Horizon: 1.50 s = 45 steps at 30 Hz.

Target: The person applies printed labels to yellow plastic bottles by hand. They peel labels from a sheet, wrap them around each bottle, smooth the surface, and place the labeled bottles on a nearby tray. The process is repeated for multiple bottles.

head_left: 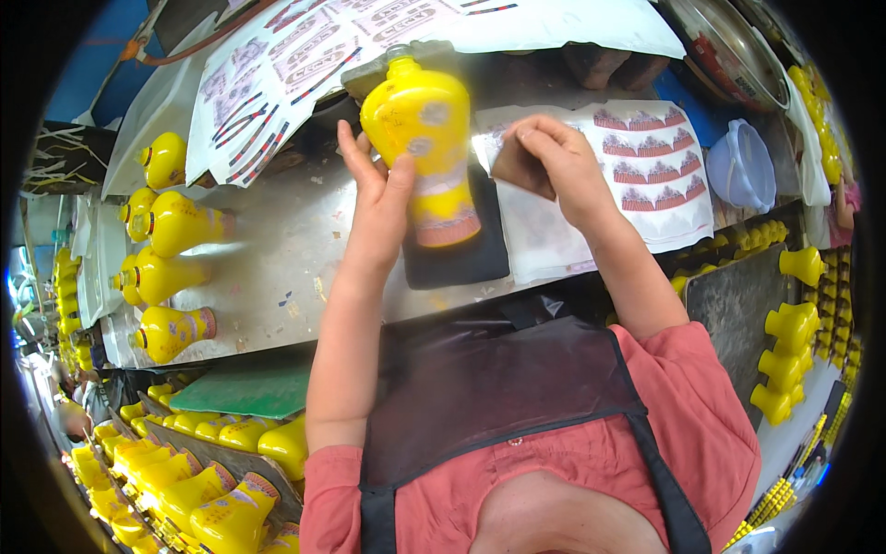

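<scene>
A glossy yellow bottle [420, 115] with a narrow neck, wide shoulders and a patterned band round its base stands on a dark pad [466, 268] in front of me. Pale patches with purplish print sit on its side. Beside it, my left hand [377, 185] is open with fingers spread, the thumb against the bottle's side; some fingertips are partly hidden. To the right of the bottle, my right hand [563, 171] pinches a flat brown scraper-like piece [521, 168] above white sheets. The piece is clear of the bottle.
Printed decal sheets [651, 157] lie at right, near a pale blue bucket [741, 166]. More decal paper [305, 55] covers the back. Several yellow bottles [175, 226] stand along the metal table's [277, 295] left side. Below left are boards with more bottles [235, 508] and a green panel [245, 386].
</scene>
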Available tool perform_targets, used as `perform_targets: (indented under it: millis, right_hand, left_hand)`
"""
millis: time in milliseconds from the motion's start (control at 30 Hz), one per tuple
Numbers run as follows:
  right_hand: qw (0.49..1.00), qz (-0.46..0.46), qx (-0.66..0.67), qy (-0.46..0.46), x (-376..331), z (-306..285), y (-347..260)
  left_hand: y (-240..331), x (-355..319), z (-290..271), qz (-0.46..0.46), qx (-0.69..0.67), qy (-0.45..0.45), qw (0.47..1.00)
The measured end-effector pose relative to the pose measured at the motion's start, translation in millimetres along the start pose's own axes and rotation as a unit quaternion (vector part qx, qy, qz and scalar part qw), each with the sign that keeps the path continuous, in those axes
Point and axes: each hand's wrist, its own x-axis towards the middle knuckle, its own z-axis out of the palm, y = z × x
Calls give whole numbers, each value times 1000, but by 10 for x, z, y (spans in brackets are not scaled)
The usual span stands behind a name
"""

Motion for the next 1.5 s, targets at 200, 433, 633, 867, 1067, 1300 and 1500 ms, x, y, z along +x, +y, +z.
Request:
perform_targets:
  millis: [200, 433, 633, 867, 1067, 1300, 1500]
  right_hand:
    - [990, -37, -126, -56, -77, 201, 177]
    - [971, -61, -223, -69, -111, 291, 113]
    - [975, -59, -204, -66, -93, 296, 138]
    - [977, -129, -164, -52, -32, 315, 317]
    - [978, -98, -174, -62, -51, 310, 235]
    - [981, -9, -174, -91, -151, 274, 65]
    - [992, 65, 104, -42, -39, 150, 65]
  left_hand:
    - [-38, -69, 68, 30, 120, -4, 992]
    - [-103, -47, -19, 30, 83, -32, 996]
    - [-138, -25, -98, 37, 118, -64, 990]
    - [-86, -27, -93, 8, 96, -78, 992]
    - [-31, -36, -86, -10, 69, -99, 993]
    - [7, -50, -74, -20, -7, -107, 994]
    - [-37, -68, -8, -2, -11, -57, 998]
